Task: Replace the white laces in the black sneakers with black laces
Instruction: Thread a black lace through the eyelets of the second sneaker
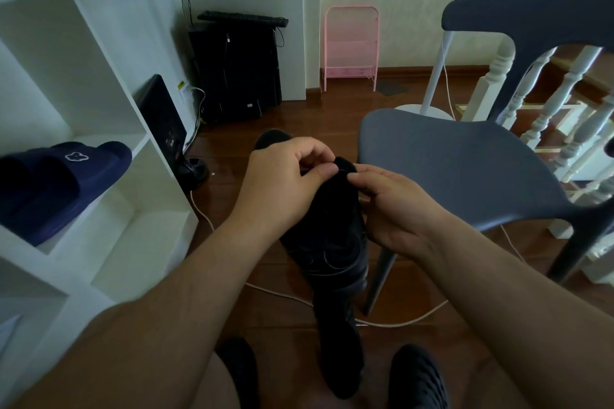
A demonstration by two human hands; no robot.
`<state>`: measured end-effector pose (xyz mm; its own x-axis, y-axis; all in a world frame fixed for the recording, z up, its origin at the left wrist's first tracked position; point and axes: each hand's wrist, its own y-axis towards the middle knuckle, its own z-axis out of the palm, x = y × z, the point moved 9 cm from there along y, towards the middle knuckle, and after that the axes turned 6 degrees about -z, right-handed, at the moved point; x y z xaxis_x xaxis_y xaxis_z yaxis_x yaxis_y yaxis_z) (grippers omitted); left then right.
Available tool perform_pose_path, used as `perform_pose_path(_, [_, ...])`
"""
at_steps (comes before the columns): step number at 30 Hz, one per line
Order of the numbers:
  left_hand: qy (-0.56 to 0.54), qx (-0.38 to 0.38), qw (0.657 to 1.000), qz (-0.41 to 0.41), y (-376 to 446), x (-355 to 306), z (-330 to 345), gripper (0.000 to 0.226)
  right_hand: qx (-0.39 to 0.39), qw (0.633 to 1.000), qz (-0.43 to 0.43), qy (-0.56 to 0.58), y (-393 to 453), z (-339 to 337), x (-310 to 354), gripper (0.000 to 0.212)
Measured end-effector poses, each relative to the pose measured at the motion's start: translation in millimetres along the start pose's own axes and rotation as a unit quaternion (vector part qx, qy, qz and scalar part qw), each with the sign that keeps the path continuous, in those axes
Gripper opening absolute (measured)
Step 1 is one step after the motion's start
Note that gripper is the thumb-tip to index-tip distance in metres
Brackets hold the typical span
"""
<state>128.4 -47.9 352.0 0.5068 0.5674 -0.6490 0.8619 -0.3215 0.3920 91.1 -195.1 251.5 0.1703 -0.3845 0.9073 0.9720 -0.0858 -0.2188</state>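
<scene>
**Both hands at the top of a black sneaker**

A black sneaker is held up in front of the person, over the wooden floor, just left of the seat of a grey plastic chair. The left hand has its fingers curled, with thumb and forefinger pinching at the shoe's upper end; the right hand meets it from the other side, fingers bent and pinching the same spot. What sits between the fingertips is too dark to make out — lace or shoe fabric, I cannot tell which. A second black shoe lies on the floor just beyond the left hand, partly hidden by it.

To the left stands a white shelf unit with a navy slipper on one shelf. Farther back, a black computer tower stands under the desk, and a pink rack leans by the wall. A white cable runs across the floor beneath the sneaker
</scene>
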Motion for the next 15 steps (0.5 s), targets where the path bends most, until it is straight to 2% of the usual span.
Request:
perform_pose_path(5, [-0.052, 0.01, 0.998, -0.027, -3.7, 4.4, -2.3, 0.019, 0.023, 0.999, -0.014, -0.03, -1.8, 4.7, 2.3, 0.023])
perform_pose_path(8, [-0.044, 0.011, 0.999, -0.029, -5.0, 3.0, -1.7, 0.022, 0.017, 0.998, -0.044, -0.038, -2.4, 4.4, 7.3, 0.022])
perform_pose_path(12, [-0.018, 0.006, 1.0, -0.023, -4.5, -0.3, -2.2, 0.024, 0.001, 0.988, -0.126, -0.092, -7.8, 2.5, 22.1, 0.015])
perform_pose_path(15, [0.023, 0.004, 1.0, -0.006, -5.4, -3.8, -0.2, 0.025, -0.016, 0.964, -0.189, -0.188, -15.5, 4.4, 32.4, 0.013])
